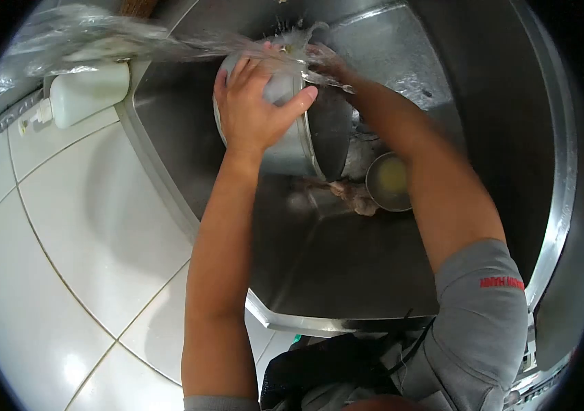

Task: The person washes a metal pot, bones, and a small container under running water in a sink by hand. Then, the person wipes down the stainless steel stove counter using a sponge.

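In the metal sink, a large silver pot (285, 154) lies tilted on its side, its opening toward the right. My left hand (254, 103) presses on the pot's outer wall, fingers spread and thumb near the rim. My right hand (326, 65) is at the upper part of the pot's rim, largely hidden behind splashing water (299, 61); what it holds, if anything, cannot be made out. Beside my right forearm sits a small round bowl (389, 181) with yellowish contents. Brownish scraps (357, 198) lie on the sink floor below the pot.
The sink's metal rim (162, 171) borders white tiles (100, 226) on the left. A pump bottle (90, 94) lies at the upper left, under a clear, shiny stream or sheet (120, 38) crossing toward the pot. Another raised rim (562, 185) runs along the right.
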`<state>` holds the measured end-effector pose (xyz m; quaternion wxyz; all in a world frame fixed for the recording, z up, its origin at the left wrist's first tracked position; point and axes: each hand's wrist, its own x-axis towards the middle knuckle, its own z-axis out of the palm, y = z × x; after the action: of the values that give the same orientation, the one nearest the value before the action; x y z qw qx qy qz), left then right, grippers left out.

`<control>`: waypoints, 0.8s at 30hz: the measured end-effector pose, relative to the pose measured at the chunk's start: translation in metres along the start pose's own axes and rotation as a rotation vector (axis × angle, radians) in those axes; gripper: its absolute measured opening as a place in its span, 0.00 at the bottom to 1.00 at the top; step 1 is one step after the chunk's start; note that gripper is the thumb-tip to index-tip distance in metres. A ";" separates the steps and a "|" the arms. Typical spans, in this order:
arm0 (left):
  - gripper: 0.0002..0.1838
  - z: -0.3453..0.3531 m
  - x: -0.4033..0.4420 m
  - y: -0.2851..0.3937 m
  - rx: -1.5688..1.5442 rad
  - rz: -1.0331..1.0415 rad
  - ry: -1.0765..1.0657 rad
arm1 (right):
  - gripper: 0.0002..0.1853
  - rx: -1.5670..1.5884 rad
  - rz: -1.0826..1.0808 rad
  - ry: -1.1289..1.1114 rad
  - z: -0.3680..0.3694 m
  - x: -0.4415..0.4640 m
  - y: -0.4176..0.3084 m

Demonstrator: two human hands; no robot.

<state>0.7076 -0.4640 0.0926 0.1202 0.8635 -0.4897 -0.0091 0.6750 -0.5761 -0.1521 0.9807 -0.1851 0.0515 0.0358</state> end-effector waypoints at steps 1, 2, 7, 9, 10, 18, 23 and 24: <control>0.38 0.000 0.000 -0.001 0.000 0.014 -0.001 | 0.30 -0.064 -0.182 -0.121 -0.003 0.007 0.016; 0.37 0.001 -0.001 0.001 -0.014 0.031 -0.007 | 0.32 -0.134 -0.365 -0.223 -0.005 0.004 0.027; 0.39 0.004 -0.005 -0.003 -0.052 0.015 0.033 | 0.31 -1.086 0.263 -0.280 0.087 -0.073 0.095; 0.38 0.003 0.002 -0.001 -0.074 0.046 0.058 | 0.33 0.085 0.584 -0.051 0.150 -0.086 0.042; 0.38 0.000 0.001 0.000 -0.067 0.070 0.047 | 0.34 0.342 0.557 0.026 0.170 -0.078 0.015; 0.38 0.008 -0.004 -0.007 -0.105 0.050 0.030 | 0.28 -1.175 0.044 -0.224 0.099 -0.049 0.099; 0.39 0.006 -0.001 -0.007 -0.079 0.048 0.026 | 0.24 -1.395 0.150 -0.574 0.027 -0.075 0.070; 0.39 0.006 -0.002 -0.005 -0.078 0.046 0.026 | 0.29 -2.106 0.400 -0.445 0.079 -0.074 -0.019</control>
<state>0.7106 -0.4612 0.0859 0.1601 0.8468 -0.5070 -0.0141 0.6101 -0.5682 -0.0641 0.2948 -0.9084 -0.1543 0.2533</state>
